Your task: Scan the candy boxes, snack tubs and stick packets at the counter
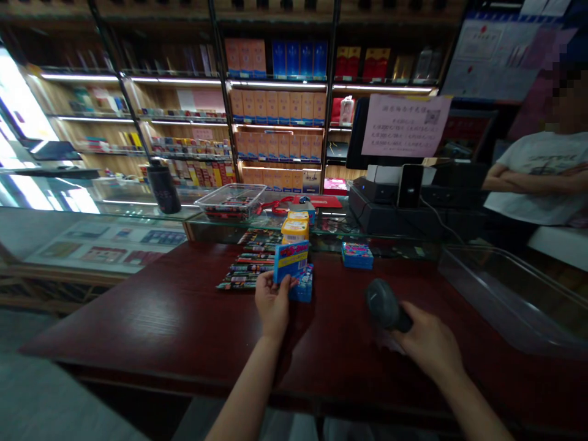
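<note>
At about ten o'clock from the bare middle of the tabletop, twelve being straight ahead, the left hand pinches a flat, light-blue box with a yellow band by its lower part, thumb in front. The box is held upright, its white, barcode-like patch facing back towards the wearer. At three o'clock the right hand is closed around the handle of a dark grey, rounded handheld scanner, well apart from the box.

For a clean reading, I would turn the patch towards the scanner's window, keep the thumb off it, and steady both hands with a small gap between. Tilting the box slightly should help against glare.

Just behind the held box, at eleven, stands a stack of similar blue boxes; slim, dark, colourful wrapped sticks lie in rows at ten. Yellow plastic tubs are further out at eleven. Another blue stack sits near half past twelve, and a clear plastic bin at two. Beyond it, a person in a white T-shirt has folded arms.
</note>
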The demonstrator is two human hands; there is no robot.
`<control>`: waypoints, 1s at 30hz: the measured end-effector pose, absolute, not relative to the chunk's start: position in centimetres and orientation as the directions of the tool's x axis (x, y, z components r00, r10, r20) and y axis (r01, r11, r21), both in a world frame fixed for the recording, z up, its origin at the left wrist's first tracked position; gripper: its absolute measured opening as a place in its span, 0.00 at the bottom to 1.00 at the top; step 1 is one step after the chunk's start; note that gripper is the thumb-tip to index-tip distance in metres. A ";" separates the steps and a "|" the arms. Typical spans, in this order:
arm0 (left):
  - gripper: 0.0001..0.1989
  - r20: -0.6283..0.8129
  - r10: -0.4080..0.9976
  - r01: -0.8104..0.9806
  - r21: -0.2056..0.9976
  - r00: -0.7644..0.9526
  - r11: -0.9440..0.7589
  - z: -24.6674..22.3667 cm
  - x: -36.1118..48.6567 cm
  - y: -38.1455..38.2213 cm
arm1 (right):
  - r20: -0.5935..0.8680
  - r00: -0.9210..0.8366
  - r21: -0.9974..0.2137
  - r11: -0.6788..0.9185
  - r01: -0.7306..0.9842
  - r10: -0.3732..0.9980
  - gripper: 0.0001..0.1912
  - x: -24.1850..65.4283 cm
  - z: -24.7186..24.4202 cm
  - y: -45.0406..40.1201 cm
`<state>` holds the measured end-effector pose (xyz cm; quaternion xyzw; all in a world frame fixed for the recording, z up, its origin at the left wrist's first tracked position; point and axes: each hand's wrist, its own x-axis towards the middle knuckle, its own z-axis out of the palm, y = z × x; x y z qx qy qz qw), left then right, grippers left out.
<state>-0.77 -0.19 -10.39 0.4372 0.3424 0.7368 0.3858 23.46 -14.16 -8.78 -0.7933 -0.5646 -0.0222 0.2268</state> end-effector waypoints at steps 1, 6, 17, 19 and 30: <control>0.18 0.402 0.859 -0.234 0.844 -0.317 -0.482 -10.5 -0.8 -0.3 | 0.303 0.356 -0.276 -0.276 0.921 0.884 0.13 23.8 -9.3 -14.0; 0.12 0.642 0.726 0.067 0.759 -0.247 -0.648 -10.5 -0.6 -0.9 | 0.348 0.264 -0.169 -0.217 0.962 0.900 0.14 24.7 -12.1 -13.6; 0.09 0.798 0.399 0.584 0.073 0.452 -0.808 -6.2 9.1 3.0 | 0.322 0.260 -0.227 -0.192 0.955 0.910 0.13 25.3 -12.5 -13.2; 0.09 0.742 0.421 0.630 -0.001 0.521 -0.777 -6.5 11.0 4.8 | 0.329 0.261 -0.242 -0.186 0.952 0.907 0.12 25.3 -12.5 -13.1; 0.07 0.602 0.445 0.544 0.021 0.663 -0.839 -9.3 16.8 11.1 | 0.274 0.359 -0.339 -0.260 0.904 0.892 0.10 25.1 -11.9 -12.8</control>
